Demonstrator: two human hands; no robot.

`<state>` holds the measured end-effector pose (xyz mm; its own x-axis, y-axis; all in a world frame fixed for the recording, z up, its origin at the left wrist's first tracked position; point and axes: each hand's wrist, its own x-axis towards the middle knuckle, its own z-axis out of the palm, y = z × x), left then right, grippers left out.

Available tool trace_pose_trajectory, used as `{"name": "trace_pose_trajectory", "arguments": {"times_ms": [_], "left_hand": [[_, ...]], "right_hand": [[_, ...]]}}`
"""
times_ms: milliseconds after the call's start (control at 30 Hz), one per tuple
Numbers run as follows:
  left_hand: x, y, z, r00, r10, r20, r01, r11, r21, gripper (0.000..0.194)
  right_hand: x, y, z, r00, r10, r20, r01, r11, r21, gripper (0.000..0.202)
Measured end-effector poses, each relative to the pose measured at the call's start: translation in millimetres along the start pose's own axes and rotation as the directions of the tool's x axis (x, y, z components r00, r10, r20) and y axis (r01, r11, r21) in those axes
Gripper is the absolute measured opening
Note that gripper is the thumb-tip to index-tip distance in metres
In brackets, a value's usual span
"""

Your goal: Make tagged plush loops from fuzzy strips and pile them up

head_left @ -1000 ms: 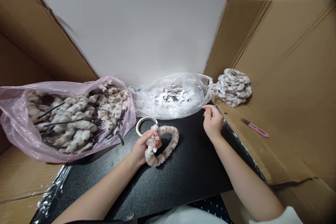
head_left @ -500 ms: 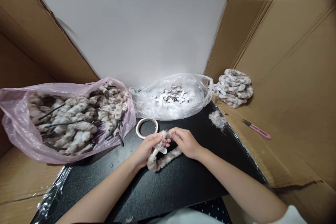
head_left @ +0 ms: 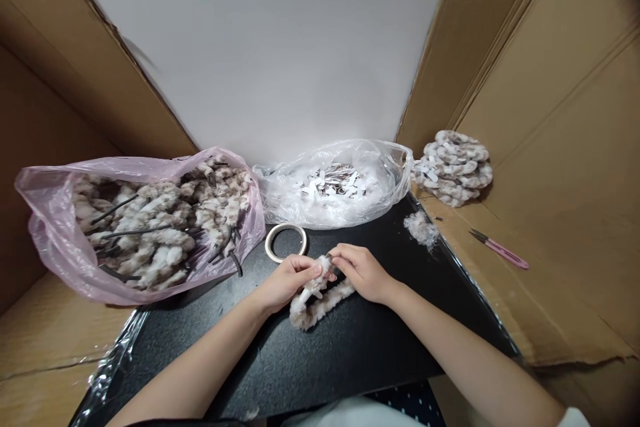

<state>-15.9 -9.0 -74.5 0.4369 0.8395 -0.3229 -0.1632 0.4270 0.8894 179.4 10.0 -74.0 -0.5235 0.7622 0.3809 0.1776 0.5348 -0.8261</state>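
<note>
A fluffy grey-and-white fur strip (head_left: pixel 327 305) loops over the black table in front of me. My left hand (head_left: pixel 286 283) pinches one part of it between thumb and fingers, close to a white tag. At the upper end of the loop, the fingertips of my right hand (head_left: pixel 363 271) are closed on a small dark piece by the fur; exactly what they pinch is partly hidden. Just beyond my left hand lies a roll of tape (head_left: pixel 271 252).
A pink plastic bag (head_left: pixel 45 203) of fur strips with dark cords stands at left. Behind, a clear bag (head_left: pixel 280 203) holds white tags. Finished-looking fur loops (head_left: pixel 457 167), a fluff clump (head_left: pixel 421 229) and pink-handled snips (head_left: pixel 505 253) lie at right, beside cardboard walls (head_left: pixel 560 113).
My view has shifted slightly, so everything sits a little further right. Both hands stay at the fur strip; the left has turned slightly and its tag shows less.
</note>
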Motion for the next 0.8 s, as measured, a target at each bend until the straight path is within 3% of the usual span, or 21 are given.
{"name": "trace_pose_trajectory", "arguments": {"times_ms": [133, 300, 467, 567, 800], "left_hand": [[1.3, 0.0, -2.1, 1.0, 0.027, 0.012, -0.028, 0.999, 0.02, 0.036], [3.0, -0.4, -6.2, 0.997, 0.035, 0.068, -0.038, 0.998, 0.044, 0.04], [2.3, -3.0, -5.9, 0.994, 0.036, 0.102, -0.04, 0.999, 0.035, 0.04], [1.4, -4.6, -4.1, 0.993, 0.038, 0.114, -0.043, 0.999, 0.034, 0.038], [2.2, -8.1, -1.1, 0.991, 0.075, 0.115, -0.071, 0.997, -0.041, 0.036]], "right_hand": [[0.9, 0.1, 0.1, 0.996, 0.021, -0.092, -0.023, 1.0, -0.015, 0.021], [2.7, 1.1, -1.7, 0.993, 0.057, -0.103, -0.053, 0.998, 0.037, 0.022], [1.6, 4.7, -5.9, 0.989, 0.147, 0.007, -0.146, 0.973, 0.178, 0.024], [1.2, 3.4, -5.2, 0.989, 0.141, 0.041, -0.146, 0.961, 0.235, 0.024], [1.9, -2.3, 2.9, 0.989, 0.124, -0.085, -0.111, 0.983, 0.144, 0.012]]}}
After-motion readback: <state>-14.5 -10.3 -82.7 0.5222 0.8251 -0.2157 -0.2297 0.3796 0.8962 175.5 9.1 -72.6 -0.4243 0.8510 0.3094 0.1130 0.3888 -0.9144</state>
